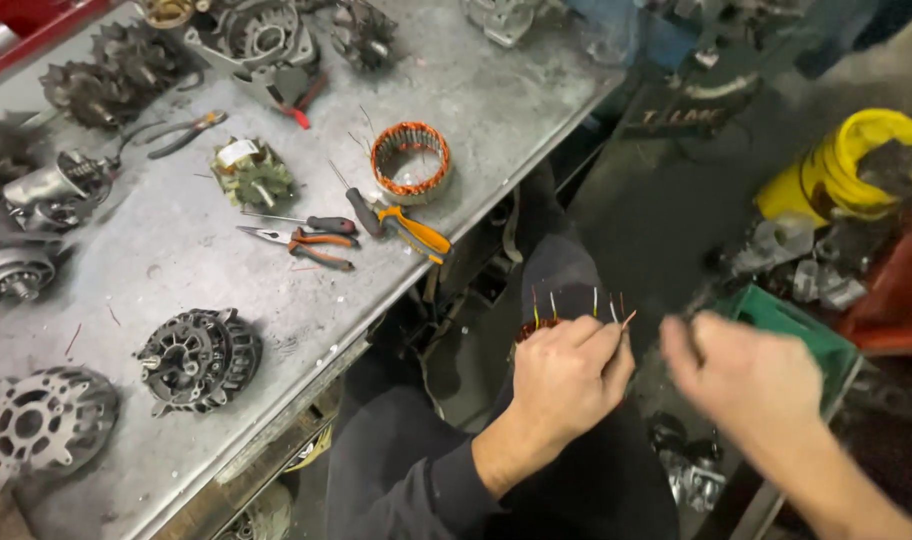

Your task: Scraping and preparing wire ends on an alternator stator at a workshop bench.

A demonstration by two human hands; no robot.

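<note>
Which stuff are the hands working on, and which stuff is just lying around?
In use:
left hand
right hand
copper winding with wire ends

Lying about:
stator ring
orange-handled pliers
screwdrivers
black alternator housing
yellow container
green crate

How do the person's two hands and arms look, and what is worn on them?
Both hands are bare, without gloves. The left hand comes out of a dark sleeve that ends at the wrist. The right hand is blurred; its forearm is bare, with no sleeve in view.
</note>
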